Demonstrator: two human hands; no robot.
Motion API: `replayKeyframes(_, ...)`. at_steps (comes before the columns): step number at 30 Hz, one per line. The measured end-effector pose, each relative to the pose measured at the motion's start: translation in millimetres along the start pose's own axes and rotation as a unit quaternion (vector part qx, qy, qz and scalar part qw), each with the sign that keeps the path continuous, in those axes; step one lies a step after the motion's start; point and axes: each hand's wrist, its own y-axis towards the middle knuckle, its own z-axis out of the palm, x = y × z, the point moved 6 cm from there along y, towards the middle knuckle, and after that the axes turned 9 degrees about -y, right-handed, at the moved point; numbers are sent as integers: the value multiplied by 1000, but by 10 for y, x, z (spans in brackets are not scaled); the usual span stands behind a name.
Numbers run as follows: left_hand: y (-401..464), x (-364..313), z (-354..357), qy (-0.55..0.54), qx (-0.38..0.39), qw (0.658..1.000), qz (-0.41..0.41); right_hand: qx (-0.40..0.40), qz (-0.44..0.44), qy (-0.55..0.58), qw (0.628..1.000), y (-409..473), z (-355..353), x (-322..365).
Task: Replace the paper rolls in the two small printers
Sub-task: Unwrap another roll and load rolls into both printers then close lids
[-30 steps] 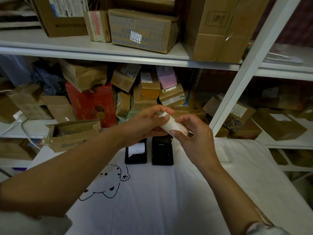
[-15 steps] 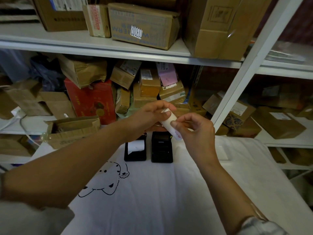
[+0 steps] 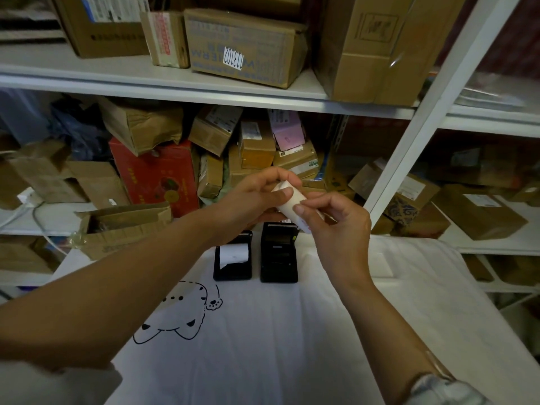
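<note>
Your left hand [image 3: 251, 197] and right hand [image 3: 336, 226] both pinch the paper roll [image 3: 292, 204], its long axis slanting down toward your right. It hangs just above the open right printer [image 3: 279, 254]; the left printer [image 3: 233, 257], paper showing, sits beside that one, nearer your left hand.

Bare white cloth [image 3: 292, 346] before two printers [image 3: 279, 252]; boxes [image 3: 257, 147] crowding close behind.

Both hands [image 3: 295, 211] gripping white paper roll [image 3: 287, 201], above 2 black printers [image 3: 255, 257], white cloth-covered table [image 3: 292, 346]
</note>
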Motion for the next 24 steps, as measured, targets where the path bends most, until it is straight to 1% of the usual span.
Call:
replayKeyframes(3,-2,-13,-5,15,6,1000,-6,11,-1,-1,1000,26,-13,-17)
replayKeyframes(6,-26,-8,-10,15,12,1000,-12,42,-25,-44,998,52,-11,-15)
replayKeyframes(10,-25,5,-6,11,-2,1000,-19,14,-95,-149,984,-22,-28,11)
replayKeyframes(12,-26,1,-5,2,-8,1000,-23,13,-120,-162,979,-50,-39,22)
replayKeyframes(15,-46,-9,-23,-13,-17,1000,-23,55,-104,-94,989,-26,-56,39)
replayKeyframes(17,-57,-11,-32,-19,-19,999,-23,65,-102,-87,989,-6,-64,54)
replayKeyframes(19,-60,-22,-32,-17,-23,999,-20,49,-84,-70,993,-7,-83,48)
replayKeyframes(22,-59,-29,-23,-18,-23,1000,-12,26,-29,10,999,-9,-91,13)
replayKeyframes(24,-63,-22,-18,-20,-20,1000,-13,22,-11,27,999,-10,-77,-5)
